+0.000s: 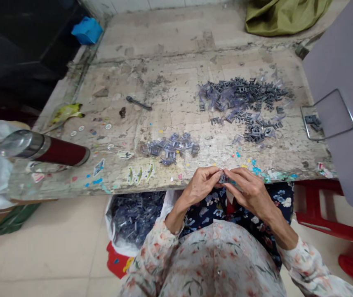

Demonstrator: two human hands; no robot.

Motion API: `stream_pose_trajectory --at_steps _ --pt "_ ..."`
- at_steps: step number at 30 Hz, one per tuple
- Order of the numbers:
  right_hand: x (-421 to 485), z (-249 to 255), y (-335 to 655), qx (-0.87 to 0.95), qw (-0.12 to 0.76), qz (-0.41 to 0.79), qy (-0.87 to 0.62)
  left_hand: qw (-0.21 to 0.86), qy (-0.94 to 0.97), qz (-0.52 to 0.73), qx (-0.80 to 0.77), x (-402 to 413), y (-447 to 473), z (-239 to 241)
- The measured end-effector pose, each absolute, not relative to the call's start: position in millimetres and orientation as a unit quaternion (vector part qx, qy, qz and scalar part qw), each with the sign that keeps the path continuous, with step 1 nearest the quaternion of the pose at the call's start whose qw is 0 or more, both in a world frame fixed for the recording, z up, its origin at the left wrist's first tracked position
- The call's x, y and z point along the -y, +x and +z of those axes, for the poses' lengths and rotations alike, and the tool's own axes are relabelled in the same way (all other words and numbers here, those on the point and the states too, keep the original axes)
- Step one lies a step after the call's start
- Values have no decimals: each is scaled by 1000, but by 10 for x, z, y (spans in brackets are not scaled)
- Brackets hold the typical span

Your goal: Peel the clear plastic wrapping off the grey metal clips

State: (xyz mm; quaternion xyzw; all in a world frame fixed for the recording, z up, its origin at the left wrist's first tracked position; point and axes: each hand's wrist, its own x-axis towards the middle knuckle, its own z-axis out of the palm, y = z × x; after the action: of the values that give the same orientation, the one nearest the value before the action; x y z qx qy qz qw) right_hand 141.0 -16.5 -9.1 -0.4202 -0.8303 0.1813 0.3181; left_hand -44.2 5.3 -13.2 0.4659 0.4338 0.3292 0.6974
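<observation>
At the table's front edge my left hand (pixel 201 184) and my right hand (pixel 248 186) meet, both closed on one small grey plastic part (pixel 223 177). Fingertips cover much of it, so its full shape is hidden. Ahead and to the left lies a small group of grey parts with clear purplish plastic pieces (pixel 172 147). A larger heap of loose grey plastic parts (pixel 247 93) spreads over the right side of the table, mixed with more clear plastic.
A red flask (pixel 62 150) stands at the left, near a banana peel (pixel 67 113). A dark rod (pixel 138 103) lies mid-table. Below the edge is a white bag (pixel 110 218) full of parts. Red stools (pixel 314 212) and a grey panel (pixel 346 53) with a wire loop are at right.
</observation>
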Motion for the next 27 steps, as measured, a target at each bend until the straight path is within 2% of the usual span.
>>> stream_pose_trajectory --at_steps 6,16,24,27 --pt "193 -54 1395 819 334 186 -428 677 498 331 -429 -18 -432 -81" --pt "202 -57 1359 830 335 113 -431 696 479 325 -425 -34 -453 -46" --pt "112 -118 1389 859 286 69 -419 703 468 315 -433 -69 -473 -123" --pt "13 -191 1444 875 266 83 -395 640 526 331 -452 -164 -491 -157"
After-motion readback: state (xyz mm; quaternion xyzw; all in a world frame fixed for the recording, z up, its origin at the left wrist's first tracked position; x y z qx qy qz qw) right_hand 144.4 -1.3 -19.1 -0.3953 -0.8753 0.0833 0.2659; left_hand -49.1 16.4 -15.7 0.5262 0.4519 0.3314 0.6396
